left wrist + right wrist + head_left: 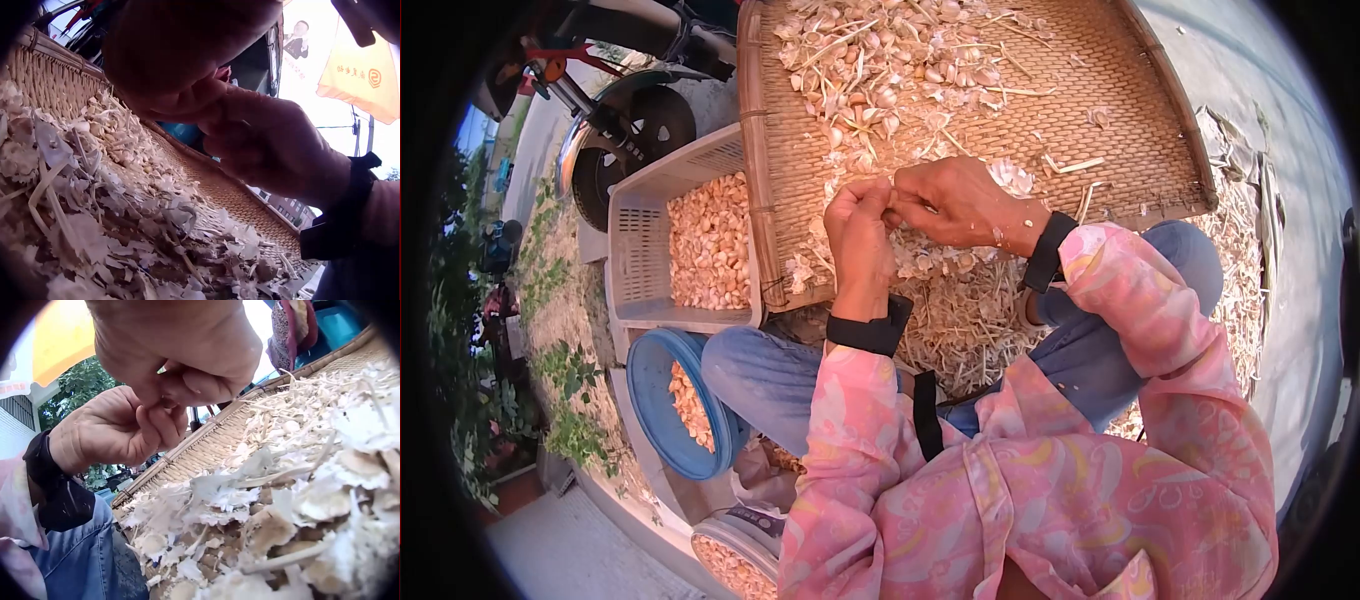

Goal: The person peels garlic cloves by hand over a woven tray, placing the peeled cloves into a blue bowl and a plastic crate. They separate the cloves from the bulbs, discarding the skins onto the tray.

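Note:
Both hands meet over the near edge of a woven bamboo tray [1120, 90]. Thumb and fingers of the left hand [862, 238] pinch together at the fingertips of the right hand [975, 203]. The right hand's fingers are curled inward against them. Between them is a small garlic clove, almost wholly hidden by the fingers, so I cannot tell its exact shape. Below the hands in the right wrist view lie papery garlic skins [228, 497] and dry stalks. Farther up the tray is a heap of loose garlic cloves [880, 95].
Left of the tray stands a pale plastic crate [635, 255] holding cloves. Nearer are a blue bucket [662, 400] and another container [735, 560], both with peeled-looking cloves. Stalks and skins [960, 330] cover the ground between the knees. A wheeled vehicle [640, 130] stands behind the crate.

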The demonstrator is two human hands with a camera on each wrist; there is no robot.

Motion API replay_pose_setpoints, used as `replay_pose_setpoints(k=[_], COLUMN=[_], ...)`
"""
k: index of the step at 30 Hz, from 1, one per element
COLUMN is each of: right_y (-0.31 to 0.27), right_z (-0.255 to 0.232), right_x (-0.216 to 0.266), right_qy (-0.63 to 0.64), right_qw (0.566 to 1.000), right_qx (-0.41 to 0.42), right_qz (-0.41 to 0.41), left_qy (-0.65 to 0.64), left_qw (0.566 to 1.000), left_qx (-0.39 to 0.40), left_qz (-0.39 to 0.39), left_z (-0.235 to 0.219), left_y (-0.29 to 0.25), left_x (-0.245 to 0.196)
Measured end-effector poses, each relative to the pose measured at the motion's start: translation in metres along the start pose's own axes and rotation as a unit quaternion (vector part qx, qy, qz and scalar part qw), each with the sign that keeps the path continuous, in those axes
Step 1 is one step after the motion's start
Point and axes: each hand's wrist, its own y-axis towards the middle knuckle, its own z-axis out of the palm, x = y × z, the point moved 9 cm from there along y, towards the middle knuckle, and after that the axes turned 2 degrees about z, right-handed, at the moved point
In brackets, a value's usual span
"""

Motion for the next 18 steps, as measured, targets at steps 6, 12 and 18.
replay_pose_setpoints(k=[6,12,18], right_y=[0.004,0.003,0.011], right_z=[-0.013,-0.012,0.023], right_x=[-0.054,-0.058,-0.08], right_qy=[-0.001,0.034,0.191], right_qw=[0.983,0.989,0.951], right_qx=[-0.017,-0.078,0.01], right_qz=[0.185,0.123,0.244], left_qy=[-0.157,-0.277,-0.251], left_qw=[0.98,0.944,0.968], left_qx=[-0.013,0.057,0.024], left_qz=[-0.125,-0.171,-0.011], left_z=[-0.007,0.002,-0.081], left_y=[-0.005,-0.028,-0.071], left_x=[0.006,-0.011,-0.108])
